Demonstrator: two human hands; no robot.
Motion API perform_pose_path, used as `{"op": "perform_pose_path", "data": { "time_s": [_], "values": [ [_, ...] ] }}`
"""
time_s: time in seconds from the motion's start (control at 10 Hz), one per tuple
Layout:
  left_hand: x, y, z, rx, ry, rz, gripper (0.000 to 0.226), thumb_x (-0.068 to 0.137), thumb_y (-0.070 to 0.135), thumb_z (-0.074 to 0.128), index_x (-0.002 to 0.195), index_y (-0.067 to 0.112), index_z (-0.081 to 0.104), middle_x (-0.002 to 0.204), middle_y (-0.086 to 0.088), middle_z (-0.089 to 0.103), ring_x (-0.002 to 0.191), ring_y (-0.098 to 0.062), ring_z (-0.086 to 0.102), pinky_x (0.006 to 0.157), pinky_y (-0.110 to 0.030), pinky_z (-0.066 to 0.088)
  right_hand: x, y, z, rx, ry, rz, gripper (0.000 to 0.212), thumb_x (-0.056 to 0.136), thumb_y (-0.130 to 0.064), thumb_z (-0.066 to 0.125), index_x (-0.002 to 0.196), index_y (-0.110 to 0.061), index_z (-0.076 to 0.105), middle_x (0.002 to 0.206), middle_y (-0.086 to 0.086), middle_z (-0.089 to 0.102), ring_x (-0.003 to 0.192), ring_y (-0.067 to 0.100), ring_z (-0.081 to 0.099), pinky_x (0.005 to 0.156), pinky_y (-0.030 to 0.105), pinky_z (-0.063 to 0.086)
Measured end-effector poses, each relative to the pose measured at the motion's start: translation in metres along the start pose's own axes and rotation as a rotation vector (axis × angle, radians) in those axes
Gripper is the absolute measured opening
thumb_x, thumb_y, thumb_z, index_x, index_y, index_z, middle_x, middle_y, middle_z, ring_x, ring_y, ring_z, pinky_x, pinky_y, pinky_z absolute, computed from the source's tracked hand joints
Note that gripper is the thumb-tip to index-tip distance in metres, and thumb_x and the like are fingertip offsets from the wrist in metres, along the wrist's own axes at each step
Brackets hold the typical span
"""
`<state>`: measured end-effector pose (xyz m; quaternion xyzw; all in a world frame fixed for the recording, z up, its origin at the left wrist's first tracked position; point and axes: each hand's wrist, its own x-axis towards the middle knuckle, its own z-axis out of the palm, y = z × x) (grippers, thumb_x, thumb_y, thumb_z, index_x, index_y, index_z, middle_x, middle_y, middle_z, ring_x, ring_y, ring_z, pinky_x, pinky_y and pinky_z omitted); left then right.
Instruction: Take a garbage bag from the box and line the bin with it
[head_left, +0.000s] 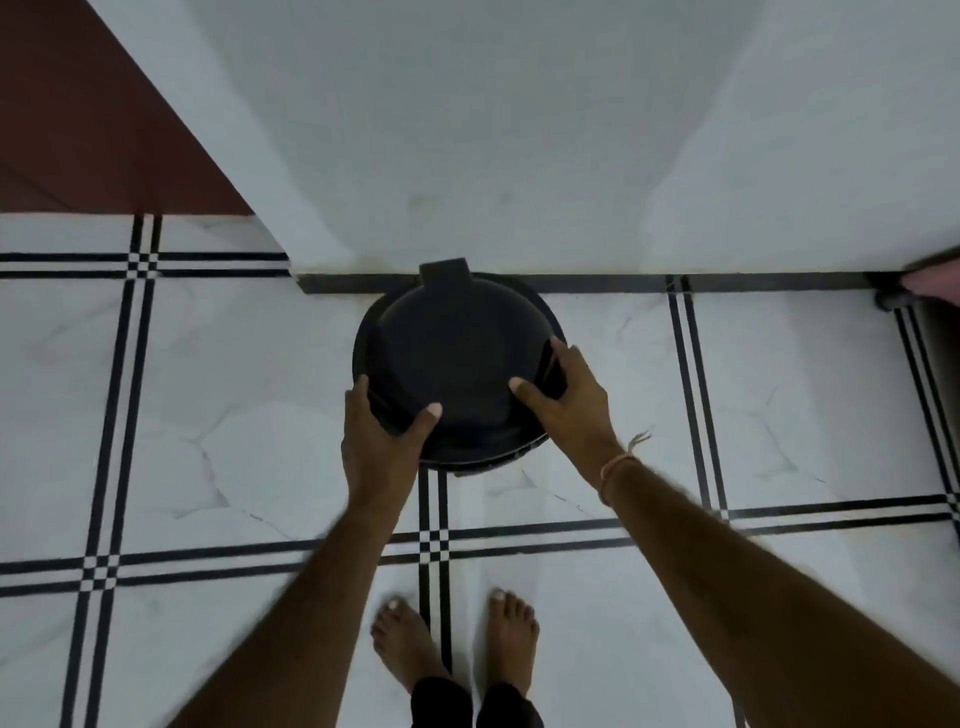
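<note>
Both arms are bare, with no sleeves. A thin orange thread band (614, 469) with a pale knotted loose end goes around the wrist above the right hand (569, 400). Both feet are bare too. Dark black trouser legs (441, 701) show above them.

dim, bluish cast | soft shadows | slight blur | wide-angle edge distortion

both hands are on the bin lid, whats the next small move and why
Probably lift the lid up and off the bin. The left hand and right hand grip the lid's opposite near edges, thumbs on top, and it covers the opening, so no bag can go in. No box or bag is in view; fetching one likely follows.
</note>
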<state>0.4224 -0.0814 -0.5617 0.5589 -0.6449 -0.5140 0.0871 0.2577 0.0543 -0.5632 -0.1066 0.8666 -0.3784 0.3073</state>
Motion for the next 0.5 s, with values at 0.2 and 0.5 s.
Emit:
{"op": "perform_pose_path", "data": {
  "time_s": [0.2, 0.5],
  "values": [
    [-0.011, -0.042, 0.03, 0.197, -0.009, -0.018, 0.092, 0.079, 0.037, 0.082, 0.156, 0.02, 0.034, 0.151, -0.004, 0.054, 0.138, -0.031, 0.052, 0.111, -0.049, 0.045, -0.001, 0.048, 0.02, -0.128, -0.025, 0.009, 0.084, 0.088, -0.039, 0.073, 0.16, -0.022, 0.034, 0.157, 0.006, 0.049, 0.146, 0.031, 0.045, 0.12, 0.046, 0.04],
    [-0.079, 0.109, -0.081, 0.28, 0.034, 0.265, 0.067, 0.091, 0.038, 0.073, 0.15, 0.018, 0.048, 0.153, -0.004, 0.053, 0.14, -0.027, 0.049, 0.112, -0.038, 0.04, -0.082, -0.102, -0.104, -0.043, 0.004, -0.245, 0.061, 0.097, -0.049, 0.064, 0.152, -0.026, 0.05, 0.162, -0.002, 0.044, 0.154, 0.016, 0.033, 0.126, 0.037, 0.028]
  ]
}}
